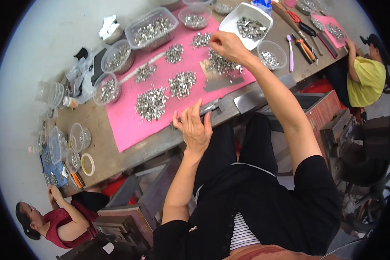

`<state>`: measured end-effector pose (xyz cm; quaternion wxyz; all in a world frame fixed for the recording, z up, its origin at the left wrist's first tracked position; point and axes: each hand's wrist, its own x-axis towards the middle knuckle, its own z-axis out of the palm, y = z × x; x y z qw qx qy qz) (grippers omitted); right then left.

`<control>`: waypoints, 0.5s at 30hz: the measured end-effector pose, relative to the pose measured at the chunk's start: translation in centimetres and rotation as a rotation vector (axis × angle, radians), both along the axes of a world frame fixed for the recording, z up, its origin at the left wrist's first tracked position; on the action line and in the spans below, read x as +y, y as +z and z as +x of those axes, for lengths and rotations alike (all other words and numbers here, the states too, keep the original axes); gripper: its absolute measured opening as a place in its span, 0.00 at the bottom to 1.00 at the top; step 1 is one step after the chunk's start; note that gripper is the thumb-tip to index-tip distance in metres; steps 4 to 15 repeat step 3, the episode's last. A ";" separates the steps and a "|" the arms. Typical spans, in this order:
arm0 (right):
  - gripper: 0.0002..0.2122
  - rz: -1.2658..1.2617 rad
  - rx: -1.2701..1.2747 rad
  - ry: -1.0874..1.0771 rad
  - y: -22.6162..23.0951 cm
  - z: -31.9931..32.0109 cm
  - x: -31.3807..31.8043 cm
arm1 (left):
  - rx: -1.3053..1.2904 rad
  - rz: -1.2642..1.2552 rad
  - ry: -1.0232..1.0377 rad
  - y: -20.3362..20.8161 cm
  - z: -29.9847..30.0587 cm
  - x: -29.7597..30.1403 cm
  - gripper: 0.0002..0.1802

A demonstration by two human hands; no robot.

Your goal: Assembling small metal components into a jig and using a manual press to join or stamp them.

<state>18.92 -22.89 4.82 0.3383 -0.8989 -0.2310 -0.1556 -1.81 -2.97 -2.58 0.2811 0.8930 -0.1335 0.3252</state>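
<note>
My left hand (194, 129) lies over a grey metal bar-shaped fixture (211, 108) at the bench's front edge, its fingers spread and partly covering it. Over the far right of the pink mat (130, 125), my right hand (229, 45) is closed in a pinch; whatever its fingertips may hold is hidden. Just below that hand is a pile of small shiny metal parts (223, 64). More such piles lie on the mat, the largest (151, 104) to the left of my left hand. A white square tray (263, 18) with metal parts stands beyond my right hand.
Clear plastic tubs (132, 34) of metal parts line the mat's far side. Right of it are a round tub (284, 60), a purple toothbrush (290, 54) and orange-handled pliers (305, 51). A tape roll (87, 164) lies left. Co-workers sit at left (69, 216) and right (368, 78).
</note>
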 end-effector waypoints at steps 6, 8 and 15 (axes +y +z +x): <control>0.08 0.025 0.194 0.364 0.0 -6.5 2.2 | 0.005 0.017 0.003 0.0 0.0 0.1 0.33; 0.08 0.025 0.194 0.364 0.0 -6.5 2.2 | 0.005 0.017 0.003 0.0 0.0 0.1 0.33; 0.08 0.025 0.194 0.364 0.0 -6.5 2.2 | 0.005 0.017 0.003 0.0 0.0 0.1 0.33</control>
